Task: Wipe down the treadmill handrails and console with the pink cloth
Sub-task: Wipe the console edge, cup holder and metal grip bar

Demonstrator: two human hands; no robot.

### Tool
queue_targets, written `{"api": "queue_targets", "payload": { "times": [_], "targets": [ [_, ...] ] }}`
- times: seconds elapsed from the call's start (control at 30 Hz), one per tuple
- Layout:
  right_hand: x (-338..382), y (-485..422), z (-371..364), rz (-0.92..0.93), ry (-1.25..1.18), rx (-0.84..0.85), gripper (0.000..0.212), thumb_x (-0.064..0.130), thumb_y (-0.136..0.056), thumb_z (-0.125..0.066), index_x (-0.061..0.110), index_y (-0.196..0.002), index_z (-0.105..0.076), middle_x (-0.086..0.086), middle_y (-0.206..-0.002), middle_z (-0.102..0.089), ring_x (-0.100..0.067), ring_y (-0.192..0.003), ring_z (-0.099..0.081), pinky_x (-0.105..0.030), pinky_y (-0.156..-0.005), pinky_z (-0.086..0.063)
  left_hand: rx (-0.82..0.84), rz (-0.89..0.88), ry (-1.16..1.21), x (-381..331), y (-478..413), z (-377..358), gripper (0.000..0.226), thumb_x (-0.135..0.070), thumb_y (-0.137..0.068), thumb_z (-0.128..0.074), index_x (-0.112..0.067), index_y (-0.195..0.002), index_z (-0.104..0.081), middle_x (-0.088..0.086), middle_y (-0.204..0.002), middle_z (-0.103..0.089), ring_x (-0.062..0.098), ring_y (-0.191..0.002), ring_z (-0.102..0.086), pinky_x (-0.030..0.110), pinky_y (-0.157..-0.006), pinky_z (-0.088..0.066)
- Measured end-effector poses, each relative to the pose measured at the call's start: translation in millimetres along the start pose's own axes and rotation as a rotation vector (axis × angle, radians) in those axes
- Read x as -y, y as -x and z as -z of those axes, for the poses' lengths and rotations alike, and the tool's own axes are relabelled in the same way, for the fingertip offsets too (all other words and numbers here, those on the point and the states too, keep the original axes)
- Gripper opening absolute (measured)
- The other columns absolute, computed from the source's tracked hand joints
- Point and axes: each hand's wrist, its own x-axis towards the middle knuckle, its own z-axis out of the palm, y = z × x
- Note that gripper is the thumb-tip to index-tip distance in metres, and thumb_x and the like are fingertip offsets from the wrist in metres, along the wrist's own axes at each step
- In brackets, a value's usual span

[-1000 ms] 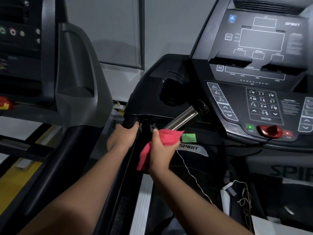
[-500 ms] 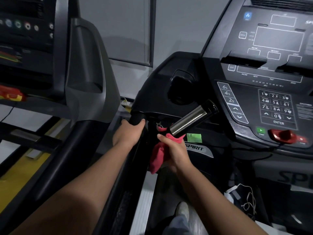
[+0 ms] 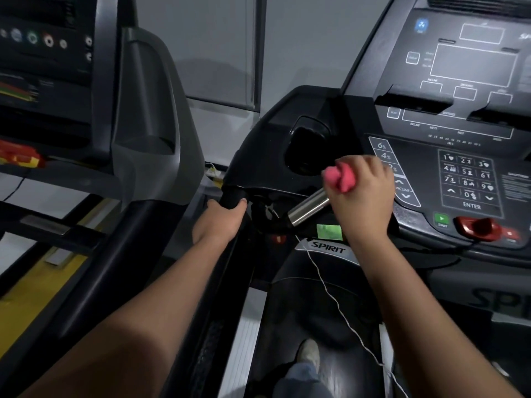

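pink cloth [image 3: 340, 179] is bunched in the right hand [image 3: 366, 196], fingers clenched around it, at the upper end of the chrome grip bar [image 3: 309, 208] and just left of the console [image 3: 474, 67] keypad; the left hand [image 3: 219, 221] grasps the black handrail [image 3: 232, 196], fingers wrapped round it. a thin white cord [image 3: 339, 308] hangs below the bar.

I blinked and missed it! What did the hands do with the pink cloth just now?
The right hand, gripping the pink cloth, slid up the silver bar from its lower end to its upper end by the console keypad. The left hand stayed holding the black handrail.
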Motion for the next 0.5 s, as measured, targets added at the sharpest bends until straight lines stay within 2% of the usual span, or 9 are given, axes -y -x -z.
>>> {"api": "queue_targets", "payload": {
  "times": [0.07, 0.1, 0.13, 0.17, 0.2, 0.27, 0.37, 0.43, 0.5],
  "targets": [
    [3, -2, -2, 0.290, 0.318, 0.097, 0.032, 0.048, -0.074, -0.067, 0.017, -0.079, -0.067, -0.003, -0.083, -0.065, -0.034, -0.092, -0.057, -0.045, -0.091, -0.036, 0.004, 0.003, 0.002, 0, -1, -1, 0.076, -0.066, -0.086, -0.039, -0.011, -0.138, -0.036, 0.011, -0.124, -0.057, 0.032, -0.106, -0.057, 0.034, -0.071, -0.038],
    [16, 0, -2, 0.385, 0.434, 0.246, 0.042, 0.057, -0.074, -0.064, 0.015, -0.080, -0.066, -0.004, -0.082, -0.065, -0.033, -0.095, -0.056, -0.046, -0.095, -0.032, 0.002, 0.003, 0.005, 1, -2, -1, 0.077, -0.067, -0.086, -0.040, -0.011, -0.138, -0.037, 0.010, -0.124, -0.057, 0.032, -0.106, -0.057, 0.034, -0.072, -0.038],
    [29, 6, -5, 0.450, 0.521, 0.466, 0.052, 0.063, -0.077, -0.058, 0.013, -0.087, -0.066, -0.006, -0.086, -0.065, -0.031, -0.099, -0.054, -0.045, -0.096, -0.030, -0.002, 0.002, 0.011, 2, -2, -1, 0.078, -0.068, -0.085, -0.040, -0.011, -0.137, -0.038, 0.010, -0.125, -0.057, 0.032, -0.107, -0.057, 0.033, -0.073, -0.038],
    [43, 14, -8, 0.478, 0.587, 0.682, 0.059, 0.066, -0.081, -0.049, 0.011, -0.097, -0.064, -0.008, -0.094, -0.065, -0.030, -0.104, -0.052, -0.041, -0.092, -0.033, -0.005, 0.001, 0.018, 3, -3, -1, 0.079, -0.069, -0.084, -0.041, -0.010, -0.137, -0.038, 0.010, -0.126, -0.057, 0.032, -0.109, -0.057, 0.033, -0.074, -0.038],
    [53, 23, -16, 0.508, 0.630, 0.815, 0.063, 0.066, -0.086, -0.042, 0.009, -0.106, -0.060, -0.010, -0.101, -0.063, -0.028, -0.105, -0.051, -0.038, -0.087, -0.034, -0.005, -0.004, 0.020, 4, -3, -2, 0.080, -0.069, -0.084, -0.042, -0.010, -0.137, -0.039, 0.011, -0.127, -0.057, 0.032, -0.110, -0.056, 0.034, -0.075, -0.038],
    [69, 42, -34, 0.613, 0.701, 0.886, 0.058, 0.055, -0.093, -0.033, 0.006, -0.117, -0.053, -0.011, -0.106, -0.061, -0.028, -0.103, -0.053, -0.038, -0.085, -0.034, 0.000, -0.021, 0.023, 7, -4, -2, 0.083, -0.071, -0.083, -0.042, -0.009, -0.137, -0.040, 0.011, -0.128, -0.057, 0.032, -0.112, -0.056, 0.034, -0.076, -0.038],
    [66, 69, -61, 0.878, 0.959, 0.858, 0.041, 0.029, -0.098, -0.032, 0.005, -0.129, -0.044, -0.009, -0.105, -0.058, -0.026, -0.096, -0.056, -0.036, -0.084, -0.040, 0.009, -0.047, 0.029, 11, -4, -3, 0.082, -0.073, -0.083, -0.041, -0.010, -0.135, -0.042, 0.011, -0.127, -0.058, 0.032, -0.113, -0.056, 0.036, -0.078, -0.039],
    [64, 79, -70, 0.898, 1.244, 0.870, 0.036, 0.027, -0.094, -0.041, 0.014, -0.125, -0.053, -0.014, -0.094, -0.055, -0.026, -0.086, -0.052, -0.036, -0.075, -0.040, 0.006, -0.054, 0.018, 12, -5, -3, 0.080, -0.072, -0.084, -0.039, -0.010, -0.134, -0.042, 0.011, -0.127, -0.058, 0.032, -0.114, -0.056, 0.036, -0.078, -0.038],
    [66, 88, -79, 0.923, 1.424, 0.841, 0.039, 0.029, -0.093, -0.046, 0.010, -0.126, -0.054, -0.024, -0.097, -0.046, -0.040, -0.088, -0.042, -0.042, -0.076, -0.041, 0.005, -0.053, 0.014, 13, -5, -3, 0.079, -0.071, -0.085, -0.038, -0.009, -0.135, -0.042, 0.012, -0.127, -0.058, 0.032, -0.114, -0.056, 0.035, -0.077, -0.038]
  ]
}}
